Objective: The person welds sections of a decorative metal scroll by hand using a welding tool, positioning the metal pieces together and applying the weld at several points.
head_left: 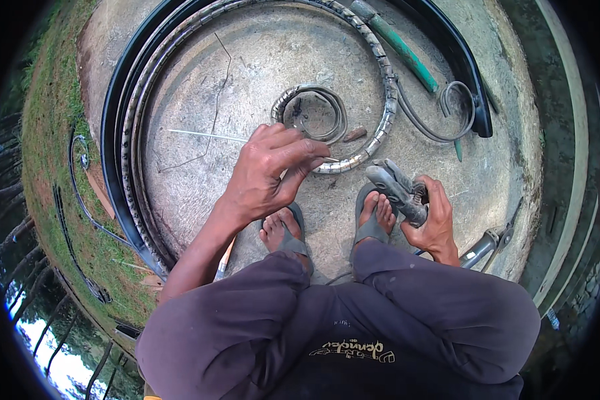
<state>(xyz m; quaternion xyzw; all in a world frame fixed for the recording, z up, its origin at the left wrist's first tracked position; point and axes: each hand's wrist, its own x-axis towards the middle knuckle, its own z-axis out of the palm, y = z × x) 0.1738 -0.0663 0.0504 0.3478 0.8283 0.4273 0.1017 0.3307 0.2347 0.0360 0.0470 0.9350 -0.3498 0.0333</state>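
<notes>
One thin, straight, pale rod (207, 135), apparently metal, pinched in your left hand (268, 167) above the grey concrete slab (280, 57), looked light, springy, best held near its middle; one worn grey metal plier-like tool (395, 188) filled your curled right hand (437, 223).

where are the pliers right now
In the head view, right of centre: the pliers are in the right hand, near the right foot.

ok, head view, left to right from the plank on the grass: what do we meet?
Wooden plank → bent thin wire → left hand → small brown piece → grey metal hand tool → right hand gripping it.
</notes>
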